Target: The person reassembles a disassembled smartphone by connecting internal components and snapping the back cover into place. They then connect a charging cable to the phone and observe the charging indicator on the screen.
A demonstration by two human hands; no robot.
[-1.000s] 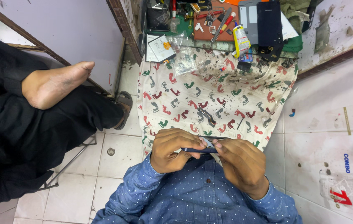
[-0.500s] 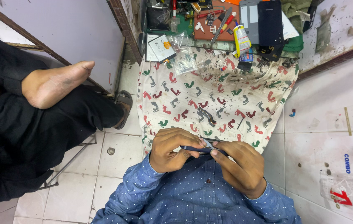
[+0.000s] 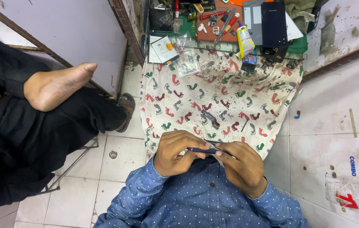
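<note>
As before, both hands (image 3: 207, 158) pinch the phone (image 3: 202, 150).

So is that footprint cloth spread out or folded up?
Spread out: the footprint cloth lies open from the cluttered workbench down to both hands, wrinkled, small parts scattered on it.

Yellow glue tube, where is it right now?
In the head view the yellow glue tube lies at the top, right of centre, at the far edge of the footprint-patterned cloth, between the red-handled screwdriver and the dark phone.
</note>
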